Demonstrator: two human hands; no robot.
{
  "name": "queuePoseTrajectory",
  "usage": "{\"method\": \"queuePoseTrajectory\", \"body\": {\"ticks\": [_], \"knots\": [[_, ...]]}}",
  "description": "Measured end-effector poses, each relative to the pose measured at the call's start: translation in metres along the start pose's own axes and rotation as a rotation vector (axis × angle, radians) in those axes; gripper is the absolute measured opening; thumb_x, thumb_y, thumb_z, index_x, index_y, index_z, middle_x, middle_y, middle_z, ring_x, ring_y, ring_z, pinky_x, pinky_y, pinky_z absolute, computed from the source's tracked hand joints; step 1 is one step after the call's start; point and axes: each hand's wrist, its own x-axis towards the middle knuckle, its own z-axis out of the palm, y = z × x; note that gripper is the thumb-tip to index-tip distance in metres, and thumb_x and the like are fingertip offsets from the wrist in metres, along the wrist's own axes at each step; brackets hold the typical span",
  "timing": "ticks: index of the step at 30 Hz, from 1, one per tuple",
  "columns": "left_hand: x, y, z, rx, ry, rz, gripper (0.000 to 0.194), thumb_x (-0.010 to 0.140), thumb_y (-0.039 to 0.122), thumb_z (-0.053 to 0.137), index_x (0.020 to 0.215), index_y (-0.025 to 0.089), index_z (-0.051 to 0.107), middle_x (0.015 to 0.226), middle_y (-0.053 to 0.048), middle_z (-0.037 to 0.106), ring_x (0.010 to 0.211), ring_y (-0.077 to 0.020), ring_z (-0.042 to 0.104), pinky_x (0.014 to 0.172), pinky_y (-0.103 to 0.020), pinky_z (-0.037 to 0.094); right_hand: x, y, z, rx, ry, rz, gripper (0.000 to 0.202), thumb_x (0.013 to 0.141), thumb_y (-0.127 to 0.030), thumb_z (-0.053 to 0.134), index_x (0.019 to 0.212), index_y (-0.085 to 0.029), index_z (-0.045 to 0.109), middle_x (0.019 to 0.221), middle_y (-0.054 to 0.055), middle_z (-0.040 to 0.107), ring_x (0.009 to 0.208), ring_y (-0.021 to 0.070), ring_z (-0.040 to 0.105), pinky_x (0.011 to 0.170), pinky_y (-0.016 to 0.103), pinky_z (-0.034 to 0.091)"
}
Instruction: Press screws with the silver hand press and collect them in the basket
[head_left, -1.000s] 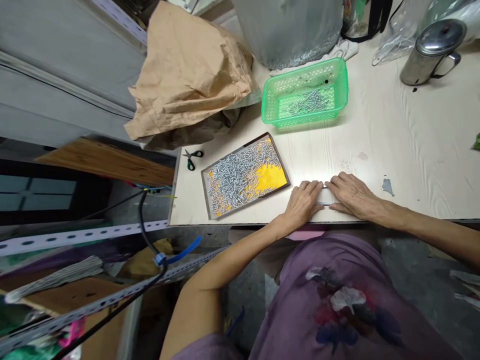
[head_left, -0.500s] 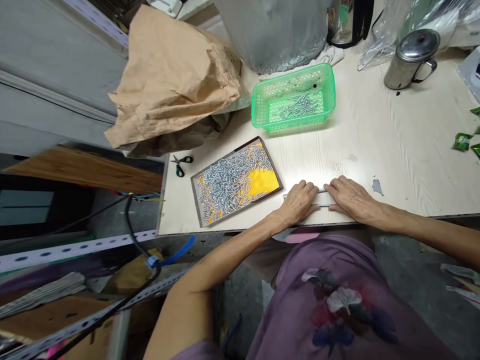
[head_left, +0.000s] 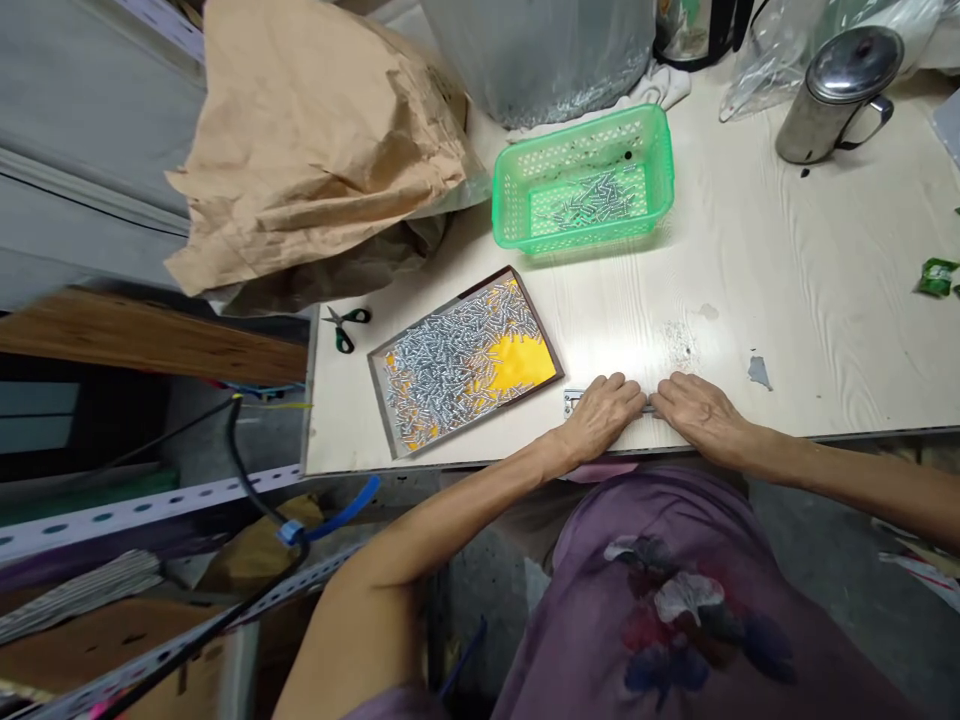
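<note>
Near the table's front edge, my left hand point(head_left: 606, 412) is closed over a metal rail point(head_left: 572, 401), which looks like a drawer slide. Its slotted left end sticks out past that hand, and most of its length is hidden. My right hand point(head_left: 701, 408) is closed on the rail's other part, close beside the left, fingers curled at its edge. Just left of the hands lies a shallow tray point(head_left: 559, 374) with a yellow bottom, strewn with many small silver metal pins point(head_left: 442, 365).
Beyond the tray stands a green plastic basket point(head_left: 508, 222) holding more small metal pieces. Scissors point(head_left: 345, 328) lie left of the tray, below crumpled brown paper point(head_left: 315, 150). A lidded metal mug point(head_left: 825, 110) and a clear plastic bag point(head_left: 547, 60) stand at the back.
The broad pale face of the rail between my hands no longer shows; only a thin strip does. The hands are slightly lower in view, and the camera has shifted a little.
</note>
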Motion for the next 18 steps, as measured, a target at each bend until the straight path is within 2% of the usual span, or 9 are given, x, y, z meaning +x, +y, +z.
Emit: {"method": "queuePoseTrajectory", "body": {"ticks": [6,9,11,14,16,18], "knots": [[0.0,0.002,0.002,-0.019,0.014,-0.042,0.019,0.099,0.02,0.038,0.096,0.016,0.056,0.093,-0.009,0.059,0.095,-0.0242,0.052,0.079,-0.035,0.043,-0.001,0.001,-0.003,0.076,-0.028,0.066,0.027,0.094,-0.01,0.038,0.085,-0.015,0.063,0.077,0.008,0.058,0.075,0.0216,0.048,0.069,0.033,0.038],[-0.002,0.001,0.003,-0.068,0.083,-0.138,0.021,0.097,0.03,0.047,0.109,0.014,0.054,0.104,-0.012,0.06,0.102,-0.0272,0.054,0.083,-0.04,0.047,-0.001,0.009,-0.011,0.179,-0.024,0.119,0.023,0.095,-0.023,0.045,0.109,-0.014,0.061,0.096,0.013,0.06,0.086,0.0248,0.051,0.075,0.036,0.043],[-0.007,0.003,0.008,-0.121,0.163,-0.185,0.038,0.094,0.033,0.053,0.125,0.012,0.047,0.118,-0.017,0.058,0.11,-0.03,0.054,0.089,-0.045,0.049,-0.001,0.017,-0.016,0.234,-0.031,0.113,0.04,0.093,-0.037,0.052,0.124,-0.012,0.054,0.106,0.016,0.058,0.093,0.0272,0.052,0.078,0.039,0.045],[-0.018,0.013,0.025,-0.185,0.3,-0.182,0.047,0.095,0.026,0.049,0.139,0.014,0.037,0.141,-0.023,0.047,0.132,-0.0324,0.044,0.104,-0.052,0.043,0.003,0.031,-0.019,0.26,-0.067,0.077,0.055,0.09,-0.052,0.053,0.127,-0.011,0.054,0.108,0.017,0.059,0.094,0.0282,0.052,0.079,0.04,0.044],[-0.025,0.025,0.04,-0.208,0.358,-0.141,0.046,0.097,0.02,0.042,0.142,0.017,0.035,0.148,-0.021,0.042,0.142,-0.0305,0.035,0.11,-0.053,0.039,0.008,0.041,-0.017,0.243,-0.073,0.075,0.046,0.094,-0.047,0.047,0.121,-0.012,0.059,0.103,0.016,0.061,0.091,0.0268,0.052,0.078,0.039,0.042],[-0.028,0.038,0.054,-0.225,0.377,-0.094,0.045,0.099,0.021,0.038,0.143,0.019,0.036,0.148,-0.019,0.044,0.144,-0.0274,0.034,0.113,-0.051,0.038,0.017,0.049,-0.013,0.189,-0.068,0.099,0.035,0.098,-0.035,0.041,0.108,-0.014,0.066,0.096,0.014,0.063,0.088,0.0255,0.051,0.076,0.037,0.04]]}}
